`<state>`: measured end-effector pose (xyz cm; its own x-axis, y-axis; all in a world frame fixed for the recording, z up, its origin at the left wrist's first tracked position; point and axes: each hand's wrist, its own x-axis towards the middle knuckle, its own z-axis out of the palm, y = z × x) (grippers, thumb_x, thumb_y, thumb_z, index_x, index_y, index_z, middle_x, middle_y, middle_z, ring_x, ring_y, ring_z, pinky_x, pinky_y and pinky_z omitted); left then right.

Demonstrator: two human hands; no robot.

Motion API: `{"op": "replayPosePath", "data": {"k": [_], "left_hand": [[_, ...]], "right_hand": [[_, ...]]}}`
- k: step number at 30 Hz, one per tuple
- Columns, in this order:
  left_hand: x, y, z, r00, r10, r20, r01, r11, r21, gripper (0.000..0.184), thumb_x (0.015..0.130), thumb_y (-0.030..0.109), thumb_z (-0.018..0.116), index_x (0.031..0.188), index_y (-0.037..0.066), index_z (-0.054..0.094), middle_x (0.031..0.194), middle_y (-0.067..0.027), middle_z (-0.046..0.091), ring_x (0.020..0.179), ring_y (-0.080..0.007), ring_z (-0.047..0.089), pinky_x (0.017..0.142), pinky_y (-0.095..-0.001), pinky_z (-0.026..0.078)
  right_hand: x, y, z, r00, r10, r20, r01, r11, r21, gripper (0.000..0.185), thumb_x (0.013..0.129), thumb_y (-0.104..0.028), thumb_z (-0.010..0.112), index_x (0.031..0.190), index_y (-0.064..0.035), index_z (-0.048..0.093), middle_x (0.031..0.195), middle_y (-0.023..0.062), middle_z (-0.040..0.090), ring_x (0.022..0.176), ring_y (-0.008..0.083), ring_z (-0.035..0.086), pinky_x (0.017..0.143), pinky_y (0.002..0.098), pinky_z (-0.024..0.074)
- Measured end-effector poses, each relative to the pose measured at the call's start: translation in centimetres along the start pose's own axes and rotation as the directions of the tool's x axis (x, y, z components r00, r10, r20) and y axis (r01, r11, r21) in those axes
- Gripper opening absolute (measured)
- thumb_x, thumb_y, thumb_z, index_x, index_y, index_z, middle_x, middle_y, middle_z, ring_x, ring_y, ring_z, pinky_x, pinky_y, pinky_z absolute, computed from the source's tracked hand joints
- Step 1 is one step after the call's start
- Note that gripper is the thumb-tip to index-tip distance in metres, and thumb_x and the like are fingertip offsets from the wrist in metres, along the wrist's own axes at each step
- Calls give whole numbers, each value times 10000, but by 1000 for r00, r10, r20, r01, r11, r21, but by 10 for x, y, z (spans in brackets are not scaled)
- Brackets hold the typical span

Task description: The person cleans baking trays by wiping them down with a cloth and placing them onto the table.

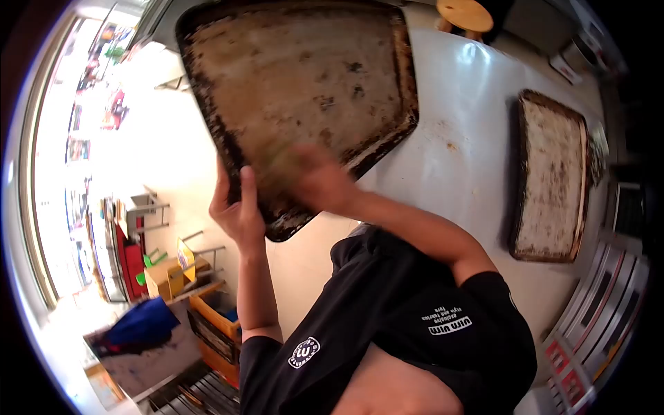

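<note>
Gripping a stained, dark-rimmed tray (297, 83): left hand (238, 211); right hand (324, 181) blurred, hold unclear

The right hand (324, 181) and greenish item (283, 164) beneath it are blurred.

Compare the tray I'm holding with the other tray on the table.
The held tray is gripped at its edge by your left hand, while the other tray lies on the table untouched. The held tray's base looks browner; the other tray's looks paler. Both have dark, worn-looking rims and stained bases.
</note>
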<state>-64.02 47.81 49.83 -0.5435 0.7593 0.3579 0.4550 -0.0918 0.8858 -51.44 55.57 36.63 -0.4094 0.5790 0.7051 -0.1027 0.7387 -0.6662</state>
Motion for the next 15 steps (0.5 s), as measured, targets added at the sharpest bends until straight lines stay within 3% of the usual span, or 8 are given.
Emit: {"op": "replayPosePath", "data": {"k": [1, 2, 5, 6, 7, 8, 11, 15], "left_hand": [[1, 11, 4, 999, -23, 32, 24, 1000, -14, 498, 979, 44, 683, 1438, -74, 529, 1253, -116, 691, 1071, -128, 627, 965, -267, 491], [0, 16, 10, 1000, -7, 22, 8, 1000, -15, 495, 978, 41, 683, 1435, -76, 532, 1240, -111, 696, 1062, -126, 627, 957, -266, 494], [-1, 18, 10, 1000, 25, 13, -25, 1000, 11, 480, 971, 20, 682, 1420, -81, 547, 1202, -94, 709, 1016, -107, 626, 922, -246, 494], [-3, 15, 4, 1000, 15, 22, -15, 999, 38, 480, 968, 16, 684, 1418, -81, 550, 1198, -91, 710, 1010, -104, 626, 918, -242, 492], [-6, 12, 1, 1000, 8, 24, -10, 998, 61, 479, 965, 13, 686, 1416, -80, 553, 1195, -88, 710, 1003, -100, 625, 913, -237, 490], [-8, 8, 1, 1000, -18, 12, 17, 1000, 26, 487, 953, 2, 691, 1413, -81, 556, 1188, -79, 708, 992, -96, 624, 911, -227, 482], [-11, 2, 2, 1000, -25, 0, 25, 1000, -1, 506, 942, -9, 688, 1421, -88, 544, 1183, -77, 706, 1000, -99, 623, 915, -231, 483], [-9, -3, 7, 999, 29, -21, -30, 999, -25, 535, 922, -66, 632, 1443, -98, 513, 1231, -104, 685, 1040, -134, 629, 931, -254, 495]], "right_hand": [[47, -63, -23, 860, 399, 319, -511, 684, 521, 395, 919, -195, 630, 1294, -73, 652, 1458, 181, 542, 1290, 372, 545, 1110, 454, 418], [32, -48, -6, 981, -180, 70, 179, 984, 18, 378, 957, -235, 627, 1319, -126, 644, 1393, 164, 594, 1274, 360, 554, 1114, 464, 418], [11, 13, -26, 983, 118, 141, -124, 992, 34, 377, 956, -197, 623, 1332, -209, 647, 1330, 145, 630, 1259, 357, 563, 1084, 487, 446], [-31, 89, -14, 999, 6, 42, 4, 969, -247, 428, 949, -114, 587, 1351, -254, 637, 1301, 139, 637, 1238, 361, 566, 1055, 493, 465], [-41, 109, -40, 990, 83, -112, -114, 943, -312, 479, 939, -60, 557, 1378, -238, 623, 1304, 174, 627, 1223, 384, 566, 1038, 493, 465], [-69, 147, -43, 921, 263, -287, -374, 800, -469, 504, 926, -24, 549, 1394, -203, 609, 1294, 219, 618, 1200, 393, 581, 1016, 491, 477], [-91, 209, -78, 608, 672, -423, -784, 594, -183, 476, 941, -71, 600, 1411, -145, 620, 1416, 202, 551, 1245, 377, 572, 1037, 463, 477], [-7, 110, -80, 796, 399, -455, -519, 837, -172, 443, 895, -33, 600, 1324, -108, 681, 1296, 179, 651, 1178, 380, 620, 1025, 452, 494]]}}
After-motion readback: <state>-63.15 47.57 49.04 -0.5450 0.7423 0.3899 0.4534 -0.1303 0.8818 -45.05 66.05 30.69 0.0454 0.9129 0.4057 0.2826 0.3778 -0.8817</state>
